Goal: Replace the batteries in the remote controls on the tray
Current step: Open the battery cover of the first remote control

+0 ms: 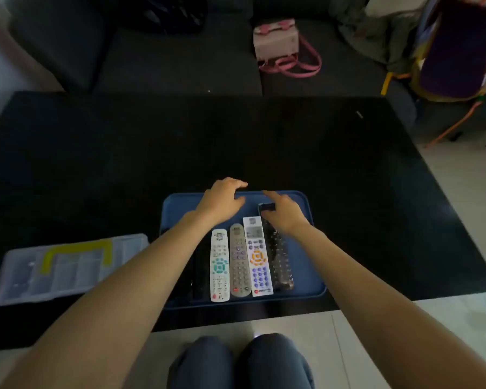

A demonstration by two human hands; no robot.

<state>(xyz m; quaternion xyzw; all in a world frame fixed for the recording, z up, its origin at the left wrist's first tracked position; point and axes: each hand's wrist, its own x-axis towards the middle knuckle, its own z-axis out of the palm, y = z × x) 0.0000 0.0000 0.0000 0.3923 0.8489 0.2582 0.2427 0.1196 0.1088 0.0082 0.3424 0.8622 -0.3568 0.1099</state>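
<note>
Head view: both hands reach over a blue tray (pixel 180 209) on a dark bench (pixel 96 169). Left hand (pixel 222 202), fingers loosely spread, holds nothing. Right hand (pixel 285 211) rests its relaxed fingers on a black remote (pixel 278 256). Between the forearms lie three pale remotes (pixel 238 262). Left of the left arm, a clear box (pixel 68 268).

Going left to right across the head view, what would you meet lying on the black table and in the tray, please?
Clear organizer box with yellow handle → white remote with teal buttons → grey remote → white remote with orange ring → black remote.
</note>
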